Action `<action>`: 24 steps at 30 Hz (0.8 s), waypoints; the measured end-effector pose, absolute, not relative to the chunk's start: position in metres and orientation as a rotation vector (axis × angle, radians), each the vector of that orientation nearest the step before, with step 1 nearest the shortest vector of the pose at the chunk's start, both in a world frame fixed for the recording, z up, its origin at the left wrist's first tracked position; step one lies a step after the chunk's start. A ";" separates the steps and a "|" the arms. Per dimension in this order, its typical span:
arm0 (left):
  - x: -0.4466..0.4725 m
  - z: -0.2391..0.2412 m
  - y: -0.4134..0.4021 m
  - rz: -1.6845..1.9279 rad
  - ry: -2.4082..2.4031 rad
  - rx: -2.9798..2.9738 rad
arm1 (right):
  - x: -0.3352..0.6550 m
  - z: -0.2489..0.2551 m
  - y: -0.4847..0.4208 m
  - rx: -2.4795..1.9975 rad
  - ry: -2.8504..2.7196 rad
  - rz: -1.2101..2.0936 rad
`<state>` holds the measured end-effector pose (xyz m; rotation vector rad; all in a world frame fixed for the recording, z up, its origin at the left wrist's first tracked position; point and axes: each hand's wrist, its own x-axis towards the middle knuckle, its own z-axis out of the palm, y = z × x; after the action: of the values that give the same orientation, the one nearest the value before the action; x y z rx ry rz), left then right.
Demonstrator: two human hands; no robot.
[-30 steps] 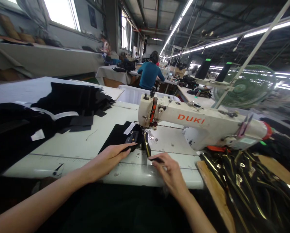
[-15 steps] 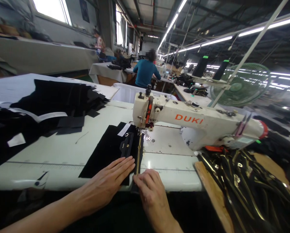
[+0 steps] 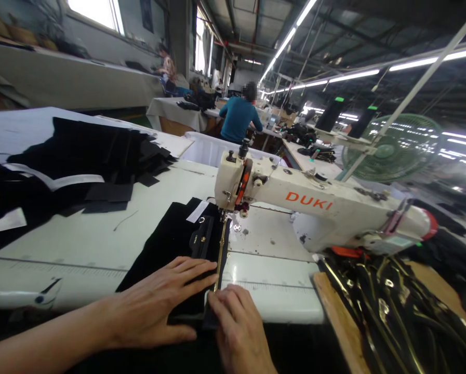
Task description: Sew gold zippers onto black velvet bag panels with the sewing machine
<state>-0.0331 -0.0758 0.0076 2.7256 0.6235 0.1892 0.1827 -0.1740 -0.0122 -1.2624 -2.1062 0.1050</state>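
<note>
A black fabric piece point(image 3: 170, 241) lies on the white sewing table point(image 3: 100, 234) under the needle of a white DUKI sewing machine point(image 3: 314, 205). A gold-toothed zipper point(image 3: 220, 252) runs along the fabric's right edge toward me. My left hand point(image 3: 155, 304) lies flat on the fabric with fingers stretched out. My right hand point(image 3: 236, 327) has its fingers curled and pressed on the near end of the zipper at the table's front edge.
A heap of black cut pieces point(image 3: 80, 156) with white labels covers the table's left. A pile of black and gold zippers point(image 3: 404, 317) lies on a wooden board at right. A green fan point(image 3: 392, 145) stands behind. A person in a teal top point(image 3: 238, 119) sits ahead.
The fabric and zipper have come toward me out from under the needle. Both hands have drawn back to the table's front edge, and the zipper now lies straight.
</note>
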 end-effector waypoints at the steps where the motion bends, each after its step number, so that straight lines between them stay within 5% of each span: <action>1: -0.033 0.011 -0.074 0.175 0.632 2.700 | 0.186 -0.008 -0.170 -1.255 -2.100 0.154; 15: -0.035 -0.002 -0.048 0.393 0.398 2.740 | 0.198 -0.030 -0.084 -1.336 -2.173 -0.280; 24: -0.029 0.005 -0.019 0.362 0.416 2.640 | 0.197 -0.037 -0.058 -1.351 -1.991 -0.276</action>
<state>-0.0287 -0.0194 0.0047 2.6405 0.4164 0.3620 0.1970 -0.0577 -0.0373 -1.3509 -1.9907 -0.2764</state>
